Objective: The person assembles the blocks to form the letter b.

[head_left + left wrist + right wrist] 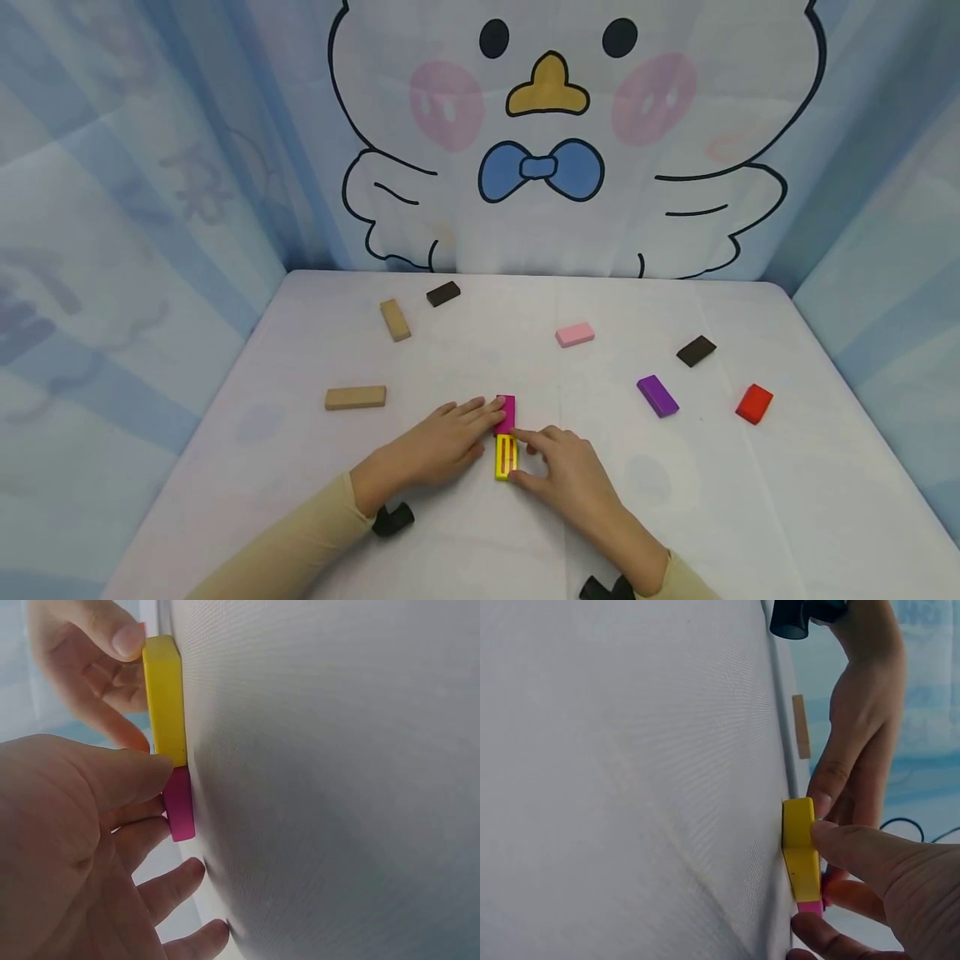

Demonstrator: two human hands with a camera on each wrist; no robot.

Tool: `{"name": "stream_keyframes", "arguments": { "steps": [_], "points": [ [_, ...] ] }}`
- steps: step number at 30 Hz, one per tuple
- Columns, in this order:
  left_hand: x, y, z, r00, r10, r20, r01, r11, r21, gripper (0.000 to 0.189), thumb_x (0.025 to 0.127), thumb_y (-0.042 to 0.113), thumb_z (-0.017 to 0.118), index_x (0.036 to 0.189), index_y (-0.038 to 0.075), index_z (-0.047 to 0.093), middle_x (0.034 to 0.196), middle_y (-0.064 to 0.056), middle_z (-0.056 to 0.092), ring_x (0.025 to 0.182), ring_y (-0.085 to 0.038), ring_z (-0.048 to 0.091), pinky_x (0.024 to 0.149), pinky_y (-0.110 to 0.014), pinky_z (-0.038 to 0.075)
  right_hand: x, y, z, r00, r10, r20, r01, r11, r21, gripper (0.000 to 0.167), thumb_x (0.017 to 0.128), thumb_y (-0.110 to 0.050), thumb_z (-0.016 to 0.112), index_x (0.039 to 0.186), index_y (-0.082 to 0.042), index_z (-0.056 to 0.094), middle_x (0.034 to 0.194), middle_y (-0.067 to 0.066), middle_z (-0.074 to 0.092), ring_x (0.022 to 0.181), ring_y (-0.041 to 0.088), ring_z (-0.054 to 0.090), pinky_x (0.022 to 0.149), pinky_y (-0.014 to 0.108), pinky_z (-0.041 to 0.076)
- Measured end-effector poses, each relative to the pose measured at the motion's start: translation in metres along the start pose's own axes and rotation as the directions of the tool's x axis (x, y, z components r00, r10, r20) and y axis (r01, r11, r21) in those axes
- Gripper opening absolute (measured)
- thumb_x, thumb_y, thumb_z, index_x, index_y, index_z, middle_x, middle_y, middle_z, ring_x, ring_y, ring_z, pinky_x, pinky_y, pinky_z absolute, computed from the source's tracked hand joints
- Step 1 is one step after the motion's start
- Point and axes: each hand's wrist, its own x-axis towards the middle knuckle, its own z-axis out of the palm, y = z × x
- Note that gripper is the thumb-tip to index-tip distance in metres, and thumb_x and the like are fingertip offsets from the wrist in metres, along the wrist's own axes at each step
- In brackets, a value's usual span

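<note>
A magenta block [509, 410] and a yellow block [506, 457] lie end to end on the white table, the magenta one farther away. Reddish stripes run along the yellow block's top. My left hand [442, 443] pinches the magenta block between thumb and fingers, its thumb close to the joint in the left wrist view. From the other side my right hand [576, 477] holds the yellow block, thumb at its near end and index finger by the joint. Both blocks' sides show in the left wrist view, where the yellow block [165, 701] meets the magenta block [178, 804].
To the left lie two tan blocks [356, 397] and a dark block [443, 293]. A pink block [575, 335], purple block [657, 396], second dark block [696, 351] and red block [753, 404] lie to the right. Printed curtains [555, 233] stand behind the table.
</note>
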Motion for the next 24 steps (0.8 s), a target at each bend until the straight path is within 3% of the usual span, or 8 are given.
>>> {"name": "stream_keyframes", "arguments": {
  "steps": [7, 24],
  "points": [
    [0.0007, 0.0009, -0.0010, 1.000, -0.001, 0.009, 0.001, 1.000, 0.000, 0.058, 0.109, 0.030, 0.052, 0.163, 0.017, 0.034, 0.172, 0.002, 0.026, 0.158, -0.025, 0.027, 0.123, -0.056, 0.031, 0.0006, 0.0000, -0.0007, 0.999, -0.007, 0.034, 0.008, 1.000, -0.023, 0.060, 0.081, -0.032, 0.089, 0.137, -0.021, 0.070, 0.092, -0.005, 0.067, 0.078, 0.010, 0.057, 0.073, 0.035, 0.049],
    [-0.0089, -0.0008, -0.0021, 0.999, 0.005, 0.039, -0.006, 1.000, 0.030, 0.060, 0.109, 0.032, 0.053, 0.164, 0.023, 0.031, 0.171, 0.006, 0.026, 0.158, -0.024, 0.028, 0.122, -0.055, 0.033, 0.0069, -0.0016, -0.0035, 0.995, -0.006, 0.097, 0.009, 0.999, -0.032, 0.053, 0.082, -0.033, 0.088, 0.129, -0.016, 0.074, 0.093, -0.004, 0.066, 0.081, 0.013, 0.059, 0.072, 0.036, 0.050]
  ]
}}
